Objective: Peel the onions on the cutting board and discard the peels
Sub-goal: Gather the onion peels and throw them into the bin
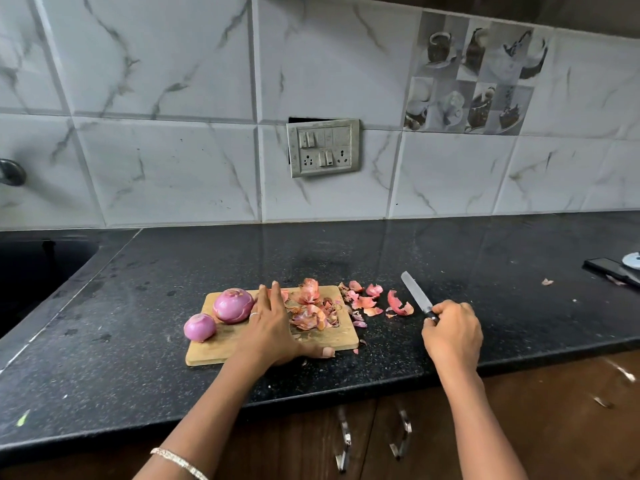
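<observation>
Black speckled countertop (pixel 450 258) runs along a wall of white marble-look tiles (pixel 166 98), with a grey switch-and-socket plate (pixel 322 147) set in the wall and a picture tile of cups and teapots (pixel 474 74) up to the right. Wooden cutting board (pixel 214 349) lies near the counter's front edge. Two peeled purple onions sit on the board's left part: larger onion (pixel 233 305) further back, smaller onion (pixel 200 327) at the left edge, just beside each other. Left hand (pixel 273 327) lies flat on the board's middle, fingers straight and together, pointing away, thumb spread toward the board's near edge; it holds nothing and its finger side is right beside the larger onion (contact there unclear). Ring shows on one finger, bracelet (pixel 178 462) on that wrist. Peels on the board (pixel 311 311) are heaped on the right half, just right of the left hand. More loose peels (pixel 367 299) lie scattered on the counter off the board's right edge, one curled red piece (pixel 398 304) nearest the knife. Right hand (pixel 450 336) is curled round the handle of a knife (pixel 417 292), blade pointing away and slightly left, low over the counter, right of the peels. Dark flat object (pixel 611 270) sits at the far right edge, a stray peel bit (pixel 547 282) near it. Sink basin (pixel 41 268) is at far left, a metal fitting (pixel 12 172) on the wall above it. Brown cabinet doors with metal handles (pixel 401 434) show below the counter.
</observation>
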Available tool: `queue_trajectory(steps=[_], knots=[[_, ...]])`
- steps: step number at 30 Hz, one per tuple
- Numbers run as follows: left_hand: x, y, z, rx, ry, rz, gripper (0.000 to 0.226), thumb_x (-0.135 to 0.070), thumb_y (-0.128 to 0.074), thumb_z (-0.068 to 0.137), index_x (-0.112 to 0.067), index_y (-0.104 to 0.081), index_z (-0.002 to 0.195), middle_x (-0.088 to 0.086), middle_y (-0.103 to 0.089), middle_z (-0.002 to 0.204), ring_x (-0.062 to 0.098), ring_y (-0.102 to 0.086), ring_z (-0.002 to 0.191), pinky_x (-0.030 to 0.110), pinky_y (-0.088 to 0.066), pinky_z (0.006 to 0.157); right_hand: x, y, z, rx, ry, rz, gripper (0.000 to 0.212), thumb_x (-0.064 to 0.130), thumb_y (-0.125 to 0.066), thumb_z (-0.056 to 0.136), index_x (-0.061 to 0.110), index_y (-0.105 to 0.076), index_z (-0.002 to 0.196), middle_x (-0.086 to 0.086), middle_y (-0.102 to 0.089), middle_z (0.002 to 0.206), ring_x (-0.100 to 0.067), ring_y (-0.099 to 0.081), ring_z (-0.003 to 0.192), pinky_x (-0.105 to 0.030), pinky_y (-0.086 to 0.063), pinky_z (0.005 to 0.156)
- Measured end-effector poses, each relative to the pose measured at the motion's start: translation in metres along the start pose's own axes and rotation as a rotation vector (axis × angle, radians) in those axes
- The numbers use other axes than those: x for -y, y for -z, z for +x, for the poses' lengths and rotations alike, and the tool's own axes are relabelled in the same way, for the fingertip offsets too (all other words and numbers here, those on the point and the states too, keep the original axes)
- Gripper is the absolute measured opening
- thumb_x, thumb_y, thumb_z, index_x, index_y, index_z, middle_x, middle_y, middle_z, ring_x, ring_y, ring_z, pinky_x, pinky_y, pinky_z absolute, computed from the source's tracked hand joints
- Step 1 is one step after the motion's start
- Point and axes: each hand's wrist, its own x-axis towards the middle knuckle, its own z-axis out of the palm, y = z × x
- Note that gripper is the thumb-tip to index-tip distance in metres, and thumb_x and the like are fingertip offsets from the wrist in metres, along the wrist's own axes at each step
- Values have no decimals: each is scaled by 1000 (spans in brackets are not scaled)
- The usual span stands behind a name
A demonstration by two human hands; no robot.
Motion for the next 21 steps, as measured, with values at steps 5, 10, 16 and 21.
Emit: queue_trajectory(steps=[5, 10, 16, 21], knots=[[-1, 4, 15, 9, -6, 1, 176, -96, -60, 31, -4, 22, 157, 16, 21, 168, 27, 20, 155, 44, -2, 127, 15, 3, 4, -65, 172, -17, 26, 17, -68, 93, 9, -73, 118, -13, -64, 114, -33, -59, 108, -42, -48, 89], [-3, 1, 26, 66, -4, 58, 158, -81, -74, 58, -4, 23, 157, 15, 18, 168, 27, 14, 157, 44, -4, 126, 41, -16, 15, 393, 332, 217, 70, 56, -59, 96, 17, -43, 152, -6, -44, 154, -26, -41, 143, -40, -35, 113], [-11, -7, 31, 47, -66, 74, 142, -83, -66, 67, -6, 9, 161, 13, 0, 171, 28, -4, 158, 41, -11, 126, 66, -52, 35, 541, 427, 146, 79, 68, -46, 96, 21, -33, 158, -4, -34, 162, -24, -34, 148, -42, -33, 117], [-11, -17, 42, 16, -176, 70, 123, -86, -57, 71, -20, -8, 163, 7, -16, 168, 30, -22, 154, 44, -22, 124, 83, -67, 35, 557, 614, 98, 51, 50, -32, 108, 20, -58, 140, -1, -57, 145, -21, -51, 133, -39, -40, 108]])
